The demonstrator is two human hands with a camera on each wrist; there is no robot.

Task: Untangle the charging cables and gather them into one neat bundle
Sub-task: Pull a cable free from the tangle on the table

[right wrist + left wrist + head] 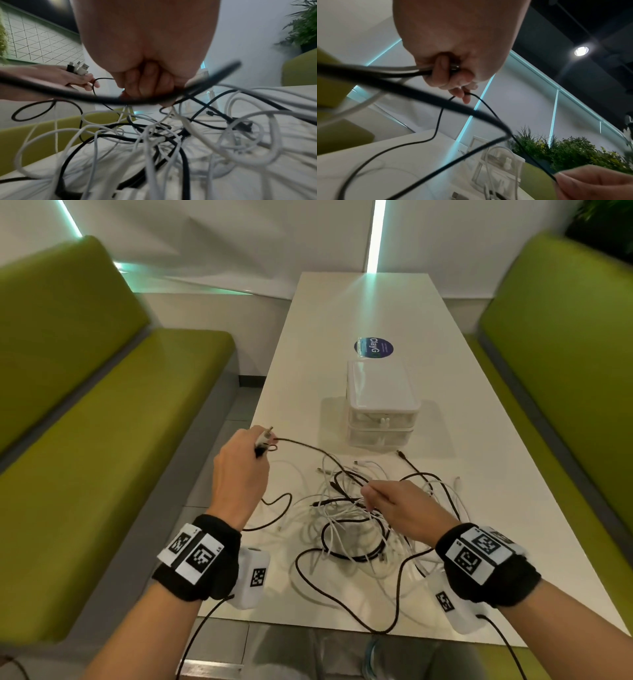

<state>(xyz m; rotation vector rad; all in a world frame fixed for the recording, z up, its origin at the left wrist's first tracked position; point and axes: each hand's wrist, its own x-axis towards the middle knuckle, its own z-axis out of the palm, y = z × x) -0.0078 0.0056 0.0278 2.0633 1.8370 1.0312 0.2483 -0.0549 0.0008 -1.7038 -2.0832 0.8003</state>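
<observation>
Left hand (239, 470) with plugs (263, 440), drawer box (380, 402) beyond tangled cables (356, 525)

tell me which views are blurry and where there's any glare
Head view: mostly sharp, with pale glare on the far end of the white table. Left wrist view: the thick black cable nearest the lens is smeared. Right wrist view: the tangled pile of black and white cables is soft, blurring toward the edges.

Cables (356, 529): mixed white and black, tangled near the table's near edge. Table (479, 474): plain white. Drawer box (382, 405): white lid, translucent white drawers. Round sticker (373, 348) toward far end: dark blue, pale lettering. Benches (85, 422): olive green. Wrist bands (197, 556): black with black-and-white square-coded tags.
</observation>
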